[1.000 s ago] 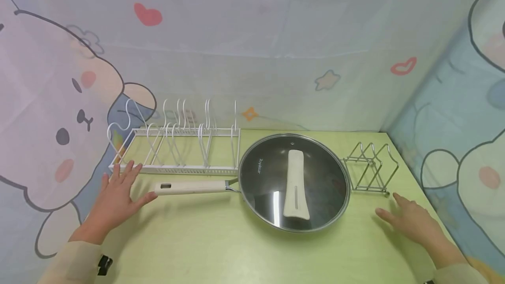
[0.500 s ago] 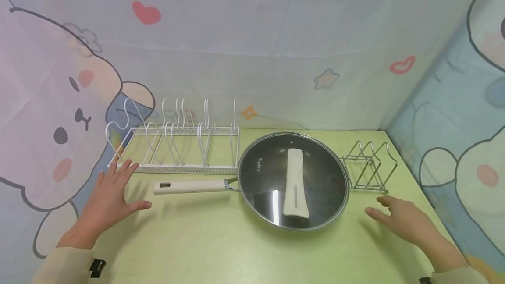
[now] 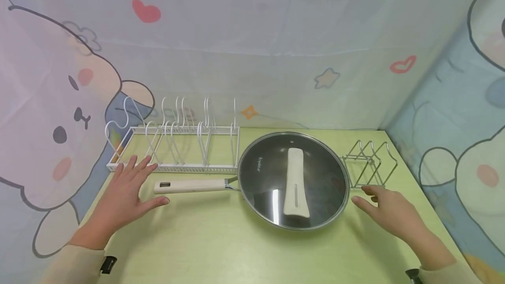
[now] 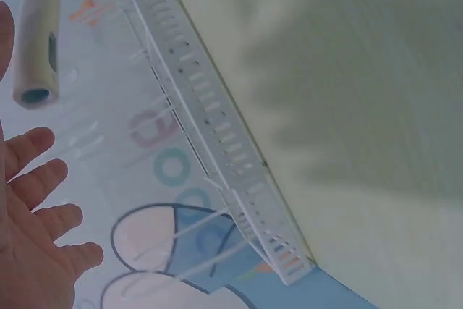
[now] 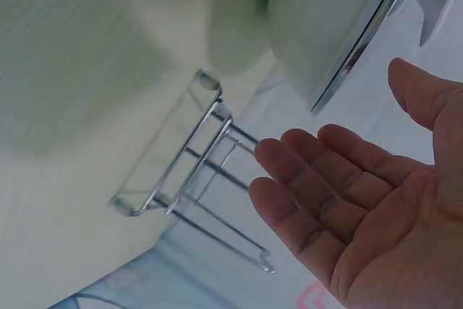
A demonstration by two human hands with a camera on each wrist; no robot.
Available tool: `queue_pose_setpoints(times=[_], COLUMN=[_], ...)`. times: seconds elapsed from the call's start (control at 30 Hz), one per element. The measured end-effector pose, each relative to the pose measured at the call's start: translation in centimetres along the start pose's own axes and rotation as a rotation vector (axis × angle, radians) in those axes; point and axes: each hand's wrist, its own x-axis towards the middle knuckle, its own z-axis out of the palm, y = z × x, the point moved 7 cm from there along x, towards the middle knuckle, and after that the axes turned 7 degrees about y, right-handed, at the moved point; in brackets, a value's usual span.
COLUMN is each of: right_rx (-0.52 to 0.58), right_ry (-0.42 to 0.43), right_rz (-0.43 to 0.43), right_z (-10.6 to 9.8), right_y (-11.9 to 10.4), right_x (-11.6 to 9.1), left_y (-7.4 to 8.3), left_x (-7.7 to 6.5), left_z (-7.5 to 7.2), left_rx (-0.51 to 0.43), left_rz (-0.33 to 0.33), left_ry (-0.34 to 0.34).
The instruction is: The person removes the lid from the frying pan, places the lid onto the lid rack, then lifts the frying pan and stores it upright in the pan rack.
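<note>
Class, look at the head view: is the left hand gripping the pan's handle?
No, the left hand lies open beside the pan's handle, fingers spread, not wrapped round it.

Staged kitchen-type setup, not a real room: green bench (image 3: pixel 221 249) w/ lidded pan (image 3: pixel 293 182) centre frame, white dish rack (image 3: pixel 173 143) centre-left, cartoon cloth backdrop (image 3: pixel 252 47) across top & sides.

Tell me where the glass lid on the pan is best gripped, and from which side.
Probably by the lid handle, the long cream bar across the middle of the glass lid. It stands above the glass and runs front to back, so fingers can come from above and close across its narrow width. The right hand is open beside the rim; the left hand is open near the pan handle.
</note>
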Motion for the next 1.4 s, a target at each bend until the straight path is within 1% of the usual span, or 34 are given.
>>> queue_pose_setpoints(times=[0.2, 0.37, 0.5, 0.63, 0.77, 0.87, 0.97, 1.17, 1.4], right_rx=[0.045, 0.091, 0.146, 0.204, 0.249, 0.260, 0.259, 0.259, 0.269], right_ry=[0.066, 0.099, 0.114, 0.126, 0.130, 0.131, 0.134, 0.119, 0.069], right_rz=[-0.006, -0.008, 0.001, -0.001, -0.010, -0.016, -0.020, -0.016, 0.034], right_z=[-0.3, 0.0, 0.2, 0.5, 0.9, 1.4, 1.9, 2.5, 3.1], right_y=[-1.8, -3.6, -5.2, -7.1, -9.0, -10.2, -11.0, -12.6, -13.9], right_x=[0.3, 0.8, 1.2, 1.6, 2.1, 2.4, 2.6, 2.9, 3.7], left_y=[2.7, 4.6, 5.9, 7.1, 8.3, 9.3, 10.1, 10.9, 11.6], left_x=[0.9, 1.6, 2.2, 2.8, 3.2, 3.5, 3.7, 4.0, 4.5], left_z=[0.7, 2.0, 3.1, 4.2, 4.9, 5.3, 5.9, 7.1, 7.9], left_rx=[0.032, 0.042, 0.044, 0.059, 0.070, 0.068, 0.078, 0.127, 0.165], left_rz=[0.064, 0.109, 0.132, 0.125, 0.109, 0.100, 0.084, 0.064, 0.075], left_ry=[0.002, -0.022, -0.027, -0.047, -0.056, -0.067, -0.096, -0.130, -0.128])
